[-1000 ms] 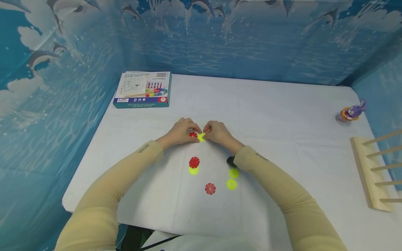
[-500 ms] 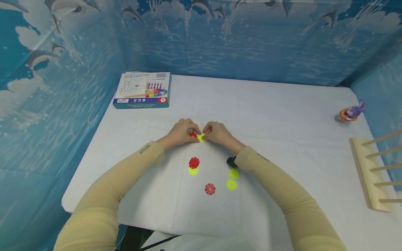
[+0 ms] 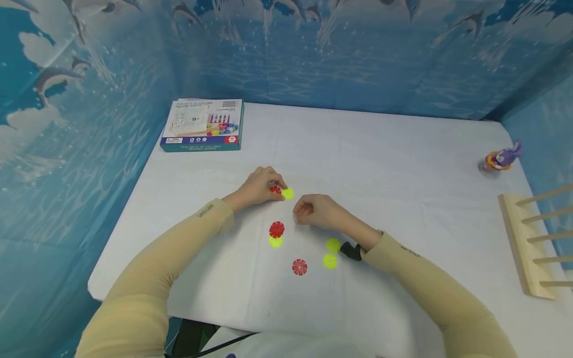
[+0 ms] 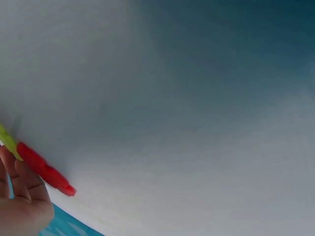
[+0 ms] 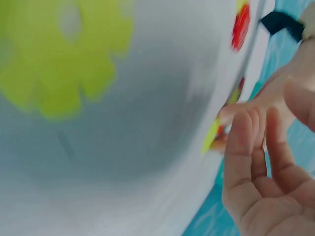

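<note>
Head view: the left hand [image 3: 258, 186] pinches a yellow flower-shaped plastic disc [image 3: 288, 194] and the adjoining red flower-shaped plastic disc [image 3: 275, 190], likely steadying them. Left wrist view: the red disc stands edge-on beside the yellow disc. Right wrist view: the right hand [image 5: 270, 191], apart from the yellow disc, appears empty, fingers loosely bent.

"SETS OF COLUMN" on top and front of the box [image 3: 201, 122]

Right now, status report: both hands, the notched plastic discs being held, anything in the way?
Left hand holds red notched plastic disc against yellow notched plastic disc. Right hand empty, apart. No obstruction visible between hands.
</note>
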Demonstrator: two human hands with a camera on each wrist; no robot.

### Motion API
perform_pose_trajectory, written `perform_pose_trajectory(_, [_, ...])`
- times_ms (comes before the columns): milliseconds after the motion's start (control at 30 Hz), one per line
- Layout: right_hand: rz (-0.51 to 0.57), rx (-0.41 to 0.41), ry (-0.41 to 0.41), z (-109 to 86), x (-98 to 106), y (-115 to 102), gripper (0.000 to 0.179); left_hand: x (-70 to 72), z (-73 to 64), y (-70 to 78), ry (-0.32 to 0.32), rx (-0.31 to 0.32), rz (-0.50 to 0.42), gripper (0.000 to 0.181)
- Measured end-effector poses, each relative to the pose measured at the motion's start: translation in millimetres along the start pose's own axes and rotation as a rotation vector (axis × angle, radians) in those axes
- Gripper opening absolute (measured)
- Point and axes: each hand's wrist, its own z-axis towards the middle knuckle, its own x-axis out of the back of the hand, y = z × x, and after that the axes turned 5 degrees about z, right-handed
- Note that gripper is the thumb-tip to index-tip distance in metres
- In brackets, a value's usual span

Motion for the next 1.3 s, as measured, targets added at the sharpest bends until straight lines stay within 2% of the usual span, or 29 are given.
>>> perform_pose_trajectory(200, [-0.045, 0.086, -0.113, -30.3, -22, 3, 0.019, 0.5, 0.8, 0.4, -0.003, 0.004, -0.013, 0.024])
perform_pose_trajectory(433, [-0.123, 0.123, -0.139, -49.0, -51, 11, 0.020, -1.3, -0.3, -0.1, -0.008, 0.014, -0.020, 0.024])
perform_pose_trajectory(700, [-0.137, 0.130, -0.119, -55.3, -60, 15, 0.024, -1.2, -0.7, 0.6, -0.009, 0.016, -0.023, 0.025])
perform_pose_trajectory(1033, [-0.202, 0.092, -0.125, -56.4, -63, 12, 0.020, 1.6, -2.9, 4.6, -0.013, 0.021, -0.025, 0.025])
perform_pose_trajectory(1300, [-0.211, 0.140, -0.144, -55.0, -64, 14, 0.026, -0.8, -2.2, 2.0, -0.011, 0.015, -0.030, 0.025])
